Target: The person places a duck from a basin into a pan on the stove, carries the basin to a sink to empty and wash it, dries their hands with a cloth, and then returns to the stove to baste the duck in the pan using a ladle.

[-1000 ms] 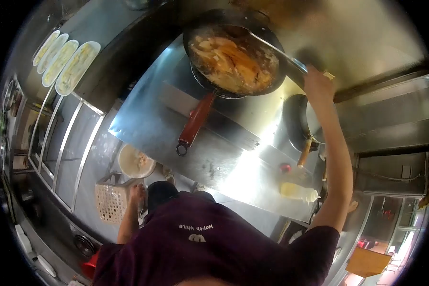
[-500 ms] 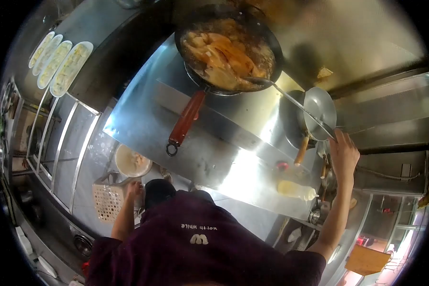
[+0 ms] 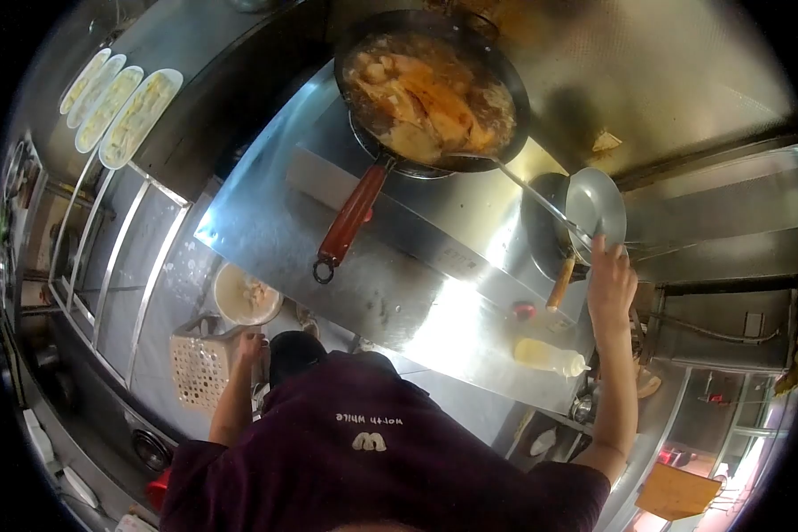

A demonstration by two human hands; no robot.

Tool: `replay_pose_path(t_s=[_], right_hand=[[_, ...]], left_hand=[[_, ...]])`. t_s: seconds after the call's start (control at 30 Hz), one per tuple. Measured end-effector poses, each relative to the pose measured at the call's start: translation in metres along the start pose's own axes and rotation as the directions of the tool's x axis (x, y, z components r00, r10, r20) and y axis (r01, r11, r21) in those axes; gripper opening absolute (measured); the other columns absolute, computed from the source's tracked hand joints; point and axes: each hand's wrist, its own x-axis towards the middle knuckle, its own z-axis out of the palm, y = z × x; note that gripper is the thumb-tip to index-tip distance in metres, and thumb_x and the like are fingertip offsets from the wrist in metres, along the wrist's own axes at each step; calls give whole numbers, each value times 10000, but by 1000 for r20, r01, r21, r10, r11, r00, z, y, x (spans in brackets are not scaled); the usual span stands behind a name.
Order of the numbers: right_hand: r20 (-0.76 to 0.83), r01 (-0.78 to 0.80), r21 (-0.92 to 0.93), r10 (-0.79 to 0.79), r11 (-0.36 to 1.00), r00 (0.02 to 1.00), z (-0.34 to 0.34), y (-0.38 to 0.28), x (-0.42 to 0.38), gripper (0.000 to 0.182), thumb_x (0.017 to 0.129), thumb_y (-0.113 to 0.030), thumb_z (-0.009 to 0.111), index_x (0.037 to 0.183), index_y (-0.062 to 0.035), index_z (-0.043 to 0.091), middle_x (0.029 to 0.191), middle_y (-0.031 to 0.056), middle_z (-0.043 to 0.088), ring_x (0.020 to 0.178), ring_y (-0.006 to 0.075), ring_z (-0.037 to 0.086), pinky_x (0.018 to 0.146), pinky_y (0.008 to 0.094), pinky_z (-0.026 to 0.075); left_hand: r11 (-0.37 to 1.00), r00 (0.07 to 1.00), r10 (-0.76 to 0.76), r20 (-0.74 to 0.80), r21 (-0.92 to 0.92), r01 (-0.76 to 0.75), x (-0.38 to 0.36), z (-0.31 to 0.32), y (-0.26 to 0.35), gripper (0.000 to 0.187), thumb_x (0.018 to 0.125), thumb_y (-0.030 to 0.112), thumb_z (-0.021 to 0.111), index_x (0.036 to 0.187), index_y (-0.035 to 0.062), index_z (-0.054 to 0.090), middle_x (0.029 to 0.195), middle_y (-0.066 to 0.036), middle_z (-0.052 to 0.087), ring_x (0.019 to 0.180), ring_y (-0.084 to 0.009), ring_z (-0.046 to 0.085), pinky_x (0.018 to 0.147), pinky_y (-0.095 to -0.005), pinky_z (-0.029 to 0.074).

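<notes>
We are cooking at a long stainless-steel counter (image 3: 390,293), and the biggest thing on it is the wok (image 3: 430,89), sitting at the far end with its red handle (image 3: 350,217) pointing back toward us. It is full of pale pieces of food in a brown, glossy sauce, so the cooking looks well under way to us: the food is in, sauced and coloured, and nothing has been dished out yet as far as we can see.

Our right hand (image 3: 610,284) is closed round the near end of a long metal ladle (image 3: 514,182), whose bowl rests at the near rim of the wok, just touching the food. Just beside that hand stands a smaller empty steel pan (image 3: 594,208) with a wooden handle, the ladle's shaft crossing over it. Nearer us on the counter lies a pale yellow squeeze bottle (image 3: 550,356) on its side.

Our left hand (image 3: 248,348) hangs low, away from the stove, resting at a white plastic basket (image 3: 202,377); we cannot tell whether it grips it. A round tub (image 3: 248,297) of pale food sits just beyond the basket. Far left, four oval plates (image 3: 120,102) of pale food stand in a row on a ledge. Stirring and serving seem to remain.
</notes>
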Motion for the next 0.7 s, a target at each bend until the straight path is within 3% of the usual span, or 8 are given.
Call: replay_pose_path(t_s=[0.07,0.17,0.27,0.37,0.47,0.57,0.7], right_hand=[[46,-37,45,35,998,998,2,-7,2,213,757,-94,472,970,-82,463,698,50,488,609,172,563,480,266,487],[8,-39,14,39,999,999,4,-12,9,202,757,-111,483,956,-87,464,673,39,486,584,155,563,466,245,478],[-33,-35,-8,35,999,999,13,-19,17,169,769,-121,484,933,-86,460,659,35,484,546,144,554,437,236,464],[-16,-37,8,37,999,999,20,-25,26,157,789,-130,480,930,-66,452,653,49,496,539,151,558,423,246,465],[-12,-30,23,30,999,999,24,-25,31,164,790,-133,481,936,-66,450,662,53,502,551,151,564,427,248,469],[-10,-38,19,38,999,999,29,-25,29,162,794,-136,475,942,-76,452,672,62,509,566,163,569,431,252,473],[21,-61,211,58,976,998,41,-12,19,155,795,-134,473,946,-100,465,716,76,535,622,211,587,474,302,489]], left_hand=[[995,998,-49,-34,-91,46,-4,1,-6,217,778,185,497,871,-7,536,650,-73,540,461,-146,490,360,-268,377],[996,996,-74,-44,51,76,-23,-1,-3,194,772,180,493,832,0,535,631,-64,529,462,-147,491,360,-263,374],[996,995,-64,-81,56,68,-33,1,-2,188,765,188,507,809,8,535,635,-61,530,512,-143,510,390,-255,389],[991,990,135,-29,32,-134,-17,-3,-15,222,772,205,504,853,3,545,672,-76,553,551,-141,526,426,-255,408],[995,995,95,40,-37,-94,-18,-1,-10,284,788,237,487,943,8,549,735,-91,579,547,-141,524,450,-259,423],[989,999,50,-12,137,-48,-1,-1,-10,308,813,259,462,986,16,537,766,-84,581,534,-140,514,454,-268,430],[986,999,37,0,161,-37,-7,4,-2,298,832,267,448,984,24,528,753,-74,574,522,-136,507,442,-272,427]])
